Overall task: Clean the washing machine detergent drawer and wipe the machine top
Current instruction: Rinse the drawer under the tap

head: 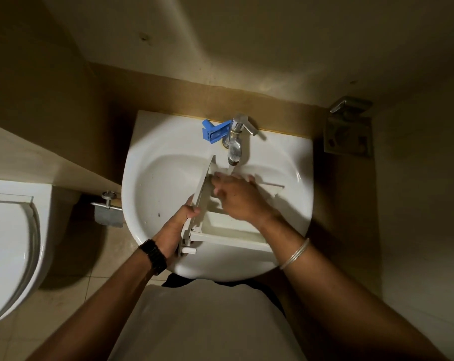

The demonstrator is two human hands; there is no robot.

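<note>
Over the sink [153, 142], detergent drawer [228, 230] under running tap [235, 144], left hand [175, 230] gripping its side, right hand [236, 196] pressing relaxed fingers inside.

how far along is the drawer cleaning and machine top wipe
Done: the detergent drawer is out of the machine and in the sink, and a blue insert lies on the sink ledge. In hand: the left hand grips the drawer's side while the right hand rubs inside it under the running tap. Left: finishing the rinse, refitting, and wiping the machine top, which is out of view.
</note>
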